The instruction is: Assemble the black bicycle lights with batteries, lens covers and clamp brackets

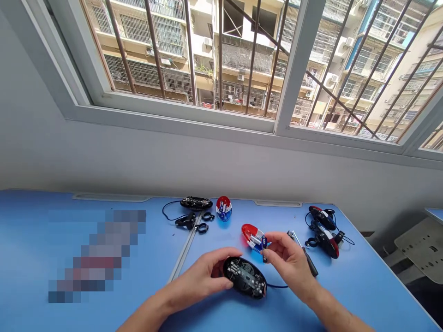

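My left hand [211, 274] grips the left end of a black oval housing [245, 277], thumb in front and fingers behind. Its open face is turned up and shows a circuit board and metal contacts. A black cable runs from its right end toward my right hand [289, 263]. Between the thumb and fingers of that hand is a small dark piece, like a battery, [265, 249] held upright above the housing's right side. Just behind it lies a red, white and blue oval shell [252, 236] with pale parts inside, partly hidden by my fingers.
A black-handled screwdriver [310, 263] lies beside my right hand. At the back are another open black housing [196, 203], black clamps [187, 221] and a second coloured shell [224, 209]. Assembled oval units [324, 237] sit near the table's right edge. A pixelated patch [98, 258] covers the left.
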Demonstrator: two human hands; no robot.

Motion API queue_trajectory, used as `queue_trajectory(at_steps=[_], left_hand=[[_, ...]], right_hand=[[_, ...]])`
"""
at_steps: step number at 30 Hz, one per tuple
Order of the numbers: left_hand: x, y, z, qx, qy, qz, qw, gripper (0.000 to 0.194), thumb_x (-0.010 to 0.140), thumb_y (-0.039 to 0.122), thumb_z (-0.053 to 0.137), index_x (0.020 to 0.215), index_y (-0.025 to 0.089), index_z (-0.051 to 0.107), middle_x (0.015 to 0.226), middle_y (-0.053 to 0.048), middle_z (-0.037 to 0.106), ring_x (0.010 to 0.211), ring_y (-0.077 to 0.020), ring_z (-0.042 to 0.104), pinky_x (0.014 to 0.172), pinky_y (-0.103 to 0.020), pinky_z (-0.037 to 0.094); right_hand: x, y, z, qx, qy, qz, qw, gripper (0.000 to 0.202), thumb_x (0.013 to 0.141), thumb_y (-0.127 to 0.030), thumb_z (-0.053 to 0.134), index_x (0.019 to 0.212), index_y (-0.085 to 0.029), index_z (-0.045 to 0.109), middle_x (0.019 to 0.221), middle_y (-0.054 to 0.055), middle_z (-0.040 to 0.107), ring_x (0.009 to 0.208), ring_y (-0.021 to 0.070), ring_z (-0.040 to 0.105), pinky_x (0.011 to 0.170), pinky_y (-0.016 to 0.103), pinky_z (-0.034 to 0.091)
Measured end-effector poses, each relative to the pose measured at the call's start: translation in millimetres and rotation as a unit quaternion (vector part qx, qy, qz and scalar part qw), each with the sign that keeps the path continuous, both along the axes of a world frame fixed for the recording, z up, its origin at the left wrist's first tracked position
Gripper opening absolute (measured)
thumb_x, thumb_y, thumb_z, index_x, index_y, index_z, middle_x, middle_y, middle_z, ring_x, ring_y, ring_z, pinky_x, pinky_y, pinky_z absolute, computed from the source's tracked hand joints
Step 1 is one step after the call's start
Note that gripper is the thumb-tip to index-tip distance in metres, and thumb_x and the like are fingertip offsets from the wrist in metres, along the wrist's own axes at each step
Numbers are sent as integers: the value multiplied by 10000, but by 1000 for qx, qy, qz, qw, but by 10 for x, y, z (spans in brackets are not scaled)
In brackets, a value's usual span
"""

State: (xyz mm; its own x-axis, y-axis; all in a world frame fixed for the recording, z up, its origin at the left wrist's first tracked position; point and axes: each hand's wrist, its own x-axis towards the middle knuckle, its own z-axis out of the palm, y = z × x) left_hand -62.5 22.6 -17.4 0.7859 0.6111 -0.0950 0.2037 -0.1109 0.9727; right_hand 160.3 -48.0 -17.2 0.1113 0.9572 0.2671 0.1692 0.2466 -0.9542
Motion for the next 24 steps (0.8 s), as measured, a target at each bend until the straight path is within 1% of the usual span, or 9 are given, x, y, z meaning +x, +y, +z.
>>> queue_trajectory(at_steps=[3,7,10,15,19,24], left_hand=[[-2,6,-28,12,10,0,1000,514,684,188,583,1198,215,569,1002,-2,632,901,-211,571,797,-295,467],[12,-7,-38,50,21,6,999,533,668,188,595,1199,225,564,992,6,619,828,-185,544,724,-264,463],[22,-21,-29,80,34,9,996,508,662,168,581,1167,233,587,1000,11,615,787,-168,524,694,-246,453],[21,-34,-29,117,46,16,992,512,675,175,570,1180,247,612,1009,8,611,739,-156,504,653,-233,439],[24,-37,-20,107,36,19,993,522,673,177,586,1189,242,625,1019,2,624,739,-159,498,653,-236,429],[28,-42,16,63,28,-5,998,520,707,165,572,1222,224,616,891,24,628,728,-154,490,651,-237,407]], right_hand=[[-82,-7,-62,22,-33,4,999,206,805,-226,645,1010,-206,642,729,6,655,662,161,647,649,289,546],[-144,1,-133,72,-88,2,993,226,800,-180,602,1019,-211,648,782,15,662,662,152,648,640,274,554],[-156,2,-151,96,-122,6,988,236,805,-168,582,1026,-220,644,816,20,678,662,149,652,655,277,561],[-149,-15,-151,114,-160,13,980,231,814,-166,579,1026,-224,651,856,31,703,656,152,656,671,292,561],[-142,-19,-155,117,-175,13,978,208,813,-176,594,1000,-222,672,866,38,721,678,161,655,672,298,556],[-142,-15,-161,115,-187,23,975,172,807,-177,605,950,-211,695,849,50,727,697,172,653,646,292,552]])
